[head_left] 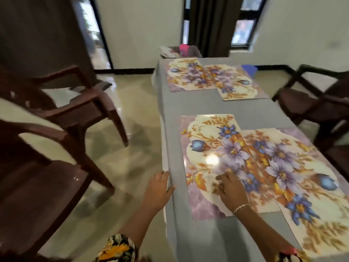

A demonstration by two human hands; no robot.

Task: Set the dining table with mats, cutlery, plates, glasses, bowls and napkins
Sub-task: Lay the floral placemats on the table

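Observation:
Several floral place mats lie on the grey-clothed dining table (217, 106). The near left mat (209, 148) overlaps the near right mat (302, 167) along its inner edge. Two more mats, far left (187, 76) and far right (238, 86), overlap at the far end. My right hand (231, 188) rests flat on the near left mat, fingers spread over its lower part. My left hand (158, 188) lies open against the table's left edge, holding nothing.
Brown plastic chairs stand to the left (71, 103) and to the right (317, 103) of the table. A clear bin (192, 52) with a pink item (183, 48) sits beyond the far end. A blue object (249, 69) shows at the far right edge.

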